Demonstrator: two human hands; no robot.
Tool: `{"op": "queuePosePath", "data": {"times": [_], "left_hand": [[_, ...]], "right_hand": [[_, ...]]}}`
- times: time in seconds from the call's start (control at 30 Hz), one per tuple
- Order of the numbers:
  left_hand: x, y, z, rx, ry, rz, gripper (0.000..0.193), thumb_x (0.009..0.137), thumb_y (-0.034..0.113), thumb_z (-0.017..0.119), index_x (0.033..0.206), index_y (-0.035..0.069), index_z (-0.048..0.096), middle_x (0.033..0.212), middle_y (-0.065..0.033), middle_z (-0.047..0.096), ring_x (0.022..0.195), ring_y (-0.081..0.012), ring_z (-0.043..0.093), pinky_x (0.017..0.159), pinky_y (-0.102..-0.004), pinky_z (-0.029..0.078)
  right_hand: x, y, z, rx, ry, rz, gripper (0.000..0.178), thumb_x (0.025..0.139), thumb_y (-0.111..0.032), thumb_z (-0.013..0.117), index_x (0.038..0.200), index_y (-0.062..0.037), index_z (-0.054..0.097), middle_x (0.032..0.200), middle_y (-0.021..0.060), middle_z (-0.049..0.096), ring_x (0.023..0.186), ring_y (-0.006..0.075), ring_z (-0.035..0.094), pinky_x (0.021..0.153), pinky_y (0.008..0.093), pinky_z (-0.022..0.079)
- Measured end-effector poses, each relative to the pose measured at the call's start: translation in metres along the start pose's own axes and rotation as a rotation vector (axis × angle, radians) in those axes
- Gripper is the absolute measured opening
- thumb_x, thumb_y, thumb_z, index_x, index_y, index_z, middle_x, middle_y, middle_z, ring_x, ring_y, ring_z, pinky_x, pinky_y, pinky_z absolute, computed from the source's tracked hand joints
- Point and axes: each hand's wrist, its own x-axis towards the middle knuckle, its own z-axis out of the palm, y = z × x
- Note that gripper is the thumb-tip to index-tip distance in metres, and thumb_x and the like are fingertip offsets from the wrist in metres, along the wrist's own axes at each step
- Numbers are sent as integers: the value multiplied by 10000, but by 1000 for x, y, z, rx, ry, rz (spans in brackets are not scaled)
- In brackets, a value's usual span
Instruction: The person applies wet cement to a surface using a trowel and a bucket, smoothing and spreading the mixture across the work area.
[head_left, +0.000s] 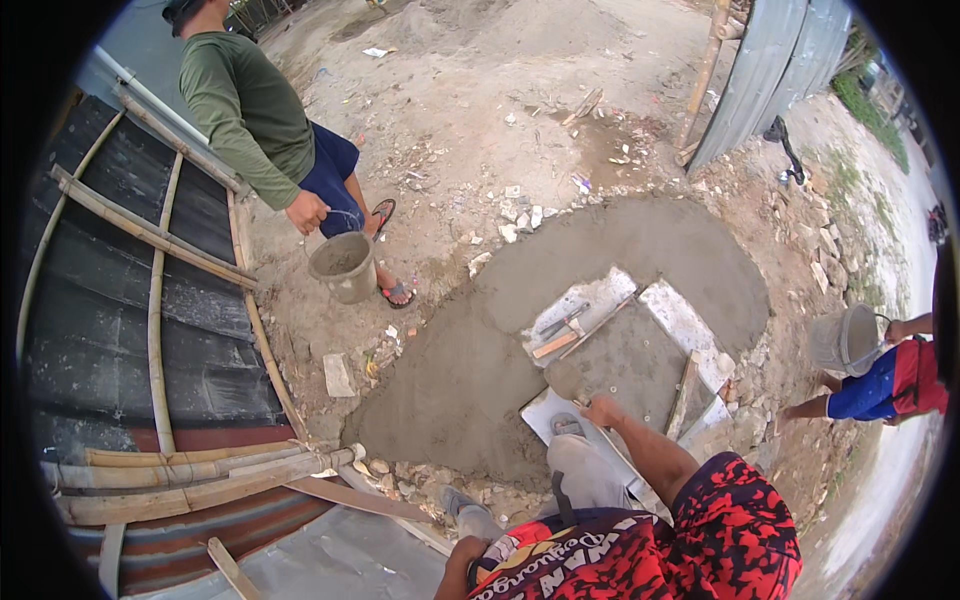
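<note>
My right hand [601, 410] is closed at the near edge of a framed patch of wet concrete [625, 355], beside my grey shoe [567, 425]. Whatever it grips is too small to make out. My left hand [466, 556] is low by my left leg, its fingers hidden. Pale boards [690, 330] lie around the framed concrete. On the far-left board rest a trowel-like tool [567, 320] and a short wooden strip [555, 345]. A wooden batten [684, 395] lies along the right side.
Wet concrete [450, 390] spreads left and beyond the boards. One person at left holds a grey bucket [343, 267]; another at right holds a second bucket [845, 340]. A bamboo-framed black sheet [210, 310] stands left, corrugated metal [755, 80] far right. Rubble [510, 225] edges the concrete.
</note>
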Motion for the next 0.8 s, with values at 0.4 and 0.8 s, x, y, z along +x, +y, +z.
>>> {"op": "queuePosePath", "data": {"times": [0.4, 0.8], "left_hand": [[-220, 221, -200, -699, 465, 106, 461, 925, 418, 513, 1139, 26, 628, 1074, -219, 660, 1014, -324, 637, 870, -388, 479], [-441, 330, -223, -1181, 51, 1765, 276, 977, 180, 437, 1195, 11, 450, 935, -142, 563, 851, -222, 577, 726, -402, 459]], "right_hand": [[-124, 176, -97, 54, 210, 382, 488, 823, -392, 547, 931, 67, 673, 992, 297, 644, 965, 431, 624, 863, 464, 488], [-202, 71, 47, 342, 143, 329, 390, 863, -321, 633, 809, 65, 632, 659, 141, 633, 583, 248, 631, 556, 390, 479]]}}
